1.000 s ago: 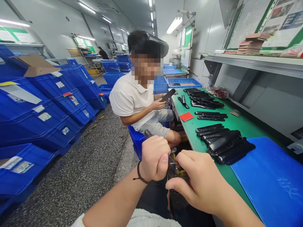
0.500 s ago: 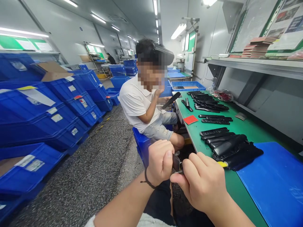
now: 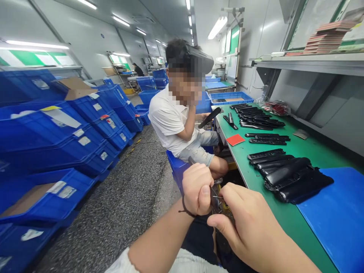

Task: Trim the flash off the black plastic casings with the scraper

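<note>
My left hand (image 3: 198, 189), with a dark cord round the wrist, is closed round a dark part (image 3: 215, 201) that mostly hides behind its fingers. Close to its right, my right hand (image 3: 244, 216) has its thumb apart from its index finger. A thin metal piece shows between the two hands, near the right fingertips; whether the right hand grips it is unclear. Several black elongated parts (image 3: 287, 170) lie on the green table (image 3: 284, 220) to the right of my hands. A blue sheet (image 3: 338, 204) lies beside them, partly under the nearest parts.
A seated person (image 3: 173, 113) ahead holds a black part (image 3: 210, 116). Stacked blue bins (image 3: 76, 140) stand at left. A red card (image 3: 235, 139) lies near the table's edge. Above the table runs a shelf (image 3: 313, 64) with stacked cards.
The view has shifted left. My right thumb and index finger have spread apart, and the thin metal piece shows more clearly. The yellow piece by the black parts is no longer visible there.
</note>
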`<control>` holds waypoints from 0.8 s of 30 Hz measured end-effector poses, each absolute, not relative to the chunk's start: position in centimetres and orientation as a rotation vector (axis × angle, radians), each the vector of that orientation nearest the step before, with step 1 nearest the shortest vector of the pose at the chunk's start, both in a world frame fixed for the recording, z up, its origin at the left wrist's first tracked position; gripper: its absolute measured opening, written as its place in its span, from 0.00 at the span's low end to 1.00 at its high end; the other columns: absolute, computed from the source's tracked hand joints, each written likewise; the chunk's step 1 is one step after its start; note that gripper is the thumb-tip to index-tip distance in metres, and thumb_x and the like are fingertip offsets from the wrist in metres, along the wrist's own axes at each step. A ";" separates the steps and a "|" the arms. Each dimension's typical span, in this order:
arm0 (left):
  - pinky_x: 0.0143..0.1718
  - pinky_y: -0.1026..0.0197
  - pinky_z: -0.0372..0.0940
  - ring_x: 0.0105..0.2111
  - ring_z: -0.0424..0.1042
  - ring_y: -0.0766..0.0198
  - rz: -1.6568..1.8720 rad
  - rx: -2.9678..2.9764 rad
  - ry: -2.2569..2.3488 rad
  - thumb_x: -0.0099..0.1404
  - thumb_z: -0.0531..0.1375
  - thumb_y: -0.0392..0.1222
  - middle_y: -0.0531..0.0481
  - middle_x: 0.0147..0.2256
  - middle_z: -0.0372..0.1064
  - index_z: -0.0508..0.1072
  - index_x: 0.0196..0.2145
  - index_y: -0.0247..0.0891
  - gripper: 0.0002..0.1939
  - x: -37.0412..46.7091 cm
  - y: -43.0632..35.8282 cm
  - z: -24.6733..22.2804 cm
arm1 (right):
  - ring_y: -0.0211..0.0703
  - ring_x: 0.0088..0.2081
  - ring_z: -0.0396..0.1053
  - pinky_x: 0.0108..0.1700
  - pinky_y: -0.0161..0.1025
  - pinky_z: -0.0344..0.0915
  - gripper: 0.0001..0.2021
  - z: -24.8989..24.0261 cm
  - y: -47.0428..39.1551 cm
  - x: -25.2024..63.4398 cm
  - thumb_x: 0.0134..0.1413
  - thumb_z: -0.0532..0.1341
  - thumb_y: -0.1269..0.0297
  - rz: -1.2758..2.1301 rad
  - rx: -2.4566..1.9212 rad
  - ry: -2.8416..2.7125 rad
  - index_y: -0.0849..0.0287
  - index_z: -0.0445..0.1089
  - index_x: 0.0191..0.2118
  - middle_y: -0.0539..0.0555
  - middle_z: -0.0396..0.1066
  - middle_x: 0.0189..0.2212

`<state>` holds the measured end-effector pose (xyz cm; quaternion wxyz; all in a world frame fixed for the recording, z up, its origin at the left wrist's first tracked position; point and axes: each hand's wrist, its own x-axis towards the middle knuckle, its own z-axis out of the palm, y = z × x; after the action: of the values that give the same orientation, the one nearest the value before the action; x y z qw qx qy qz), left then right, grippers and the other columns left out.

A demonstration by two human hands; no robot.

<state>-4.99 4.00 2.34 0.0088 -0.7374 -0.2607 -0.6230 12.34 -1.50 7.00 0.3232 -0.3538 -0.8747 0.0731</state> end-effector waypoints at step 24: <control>0.28 0.53 0.49 0.21 0.56 0.62 -1.918 -1.921 -0.840 0.74 0.46 0.43 0.52 0.20 0.57 0.60 0.25 0.41 0.19 -5.3 4.2 1.0 | 0.45 0.30 0.53 0.33 0.43 0.42 0.20 6.4 -1.5 11.9 0.78 0.48 0.51 -0.193 -0.904 -2.235 0.55 0.59 0.32 0.51 0.60 0.28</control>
<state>-5.30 4.24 1.03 0.1493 -0.6684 -0.2922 -0.6675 11.93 -1.51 6.39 0.3535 -0.3496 -0.8645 -0.0745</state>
